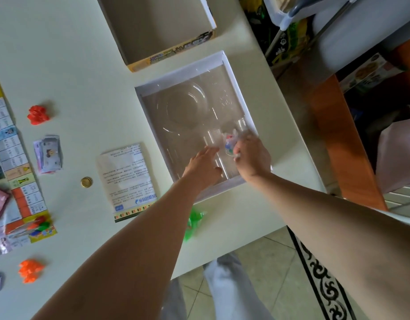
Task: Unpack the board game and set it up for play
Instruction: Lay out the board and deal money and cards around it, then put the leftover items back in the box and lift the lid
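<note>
Pale table (61, 54), leaflet (128, 179), coin (86, 181), box tray (183, 72) (right hand (252, 158) grips bag (229, 144))

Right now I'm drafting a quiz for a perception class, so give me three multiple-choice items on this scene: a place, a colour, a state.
1. Where does the gold coin lie?
A. on the floor
B. on the table, between the paper money and the instruction sheet
C. on a chair

2. What colour is the heap of pieces beyond the paper money?
A. red
B. blue
C. black

3. What is the right hand doing?
A. lying flat on the table
B. hanging idle
C. gripping a small clear bag of coloured pieces over the plastic tray

Answers: 1 B, the coin sits on tabletop between those two; 2 A, the heap is bright red; 3 C, its fingers curl round the bag above the tray.
</note>
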